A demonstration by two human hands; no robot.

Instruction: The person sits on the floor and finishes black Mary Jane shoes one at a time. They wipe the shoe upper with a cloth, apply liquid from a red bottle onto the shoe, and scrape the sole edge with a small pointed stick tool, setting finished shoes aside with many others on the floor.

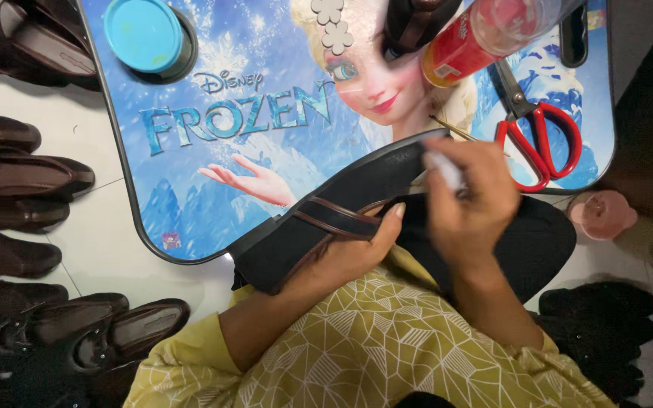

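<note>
The left hand [357, 253] grips a black sandal [341, 208] with brown straps over the blue lap table's [190, 174] near edge. The right hand [466, 200] is closed around what seems a small white tool [444, 170], blurred, beside red scissors [538, 136].

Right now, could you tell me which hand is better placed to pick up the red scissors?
The right hand. It is nearer the red scissors on the small table, though it has a small white tool. The left hand is gripping the black sandal, farther away.

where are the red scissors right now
In the head view, the red scissors lie on the small blue table near its right edge, just beyond the right hand.
</note>
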